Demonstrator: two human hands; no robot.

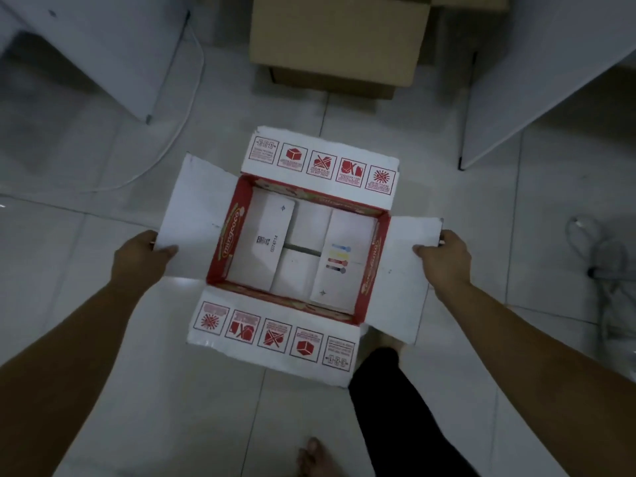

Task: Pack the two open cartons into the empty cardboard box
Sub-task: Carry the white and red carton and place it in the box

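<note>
Both bare forearms reach down from the near edge: the left hand (142,251) pinches the left white side flap (192,215) of the red-and-white printed carton (296,249), thumb on top and fingers curled under, and the right hand (444,253) has the same closed grip on the right flap (404,270). Its four flaps spread wide, this carton hangs over the pale tiled floor (103,390), by a black trouser leg (392,407) and bare foot (315,456). Beyond it stands a plain brown cardboard box (339,39) between white panels (550,63), with a white cable (179,132) trailing left.
</note>
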